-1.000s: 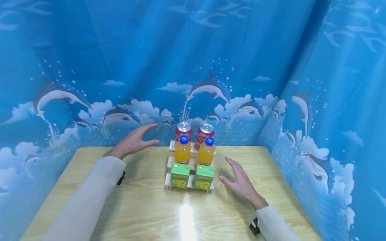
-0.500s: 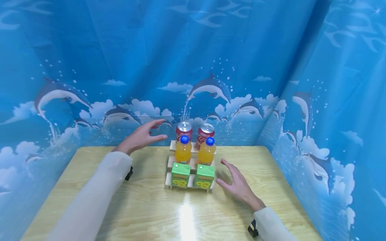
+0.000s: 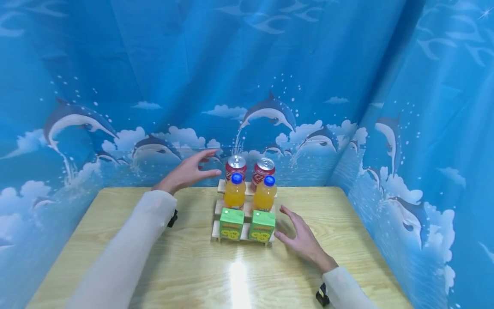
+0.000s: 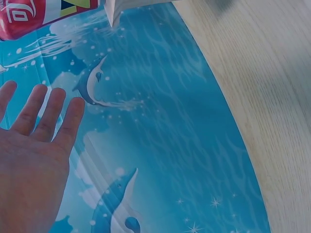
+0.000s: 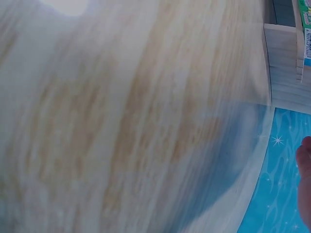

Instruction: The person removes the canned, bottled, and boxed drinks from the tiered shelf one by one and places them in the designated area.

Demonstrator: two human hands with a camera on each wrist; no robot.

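A three-tier wooden rack (image 3: 216, 231) bears two red soda cans (image 3: 236, 169) on its top step, two orange juice bottles (image 3: 234, 197) with blue caps in the middle, and two green juice boxes (image 3: 231, 224) at the bottom. My left hand (image 3: 187, 172) hovers left of the left can, thumb and fingers spread, holding nothing. The left wrist view shows that palm (image 4: 34, 170) apart from a can (image 4: 29, 14). To the rack's right, my right hand (image 3: 302, 240) is empty, its thumb close by the right juice box (image 3: 262, 225); contact cannot be made out.
The rack stands on a light wooden table (image 3: 185, 266) towards its far edge. Behind and on both sides hangs a blue dolphin-print curtain (image 3: 173, 86). A bright reflection lies on the tabletop in front of the rack.
My left hand has moved right, closer to the left soda can. My right hand has shifted slightly left towards the rack. The drinks and rack have not moved.
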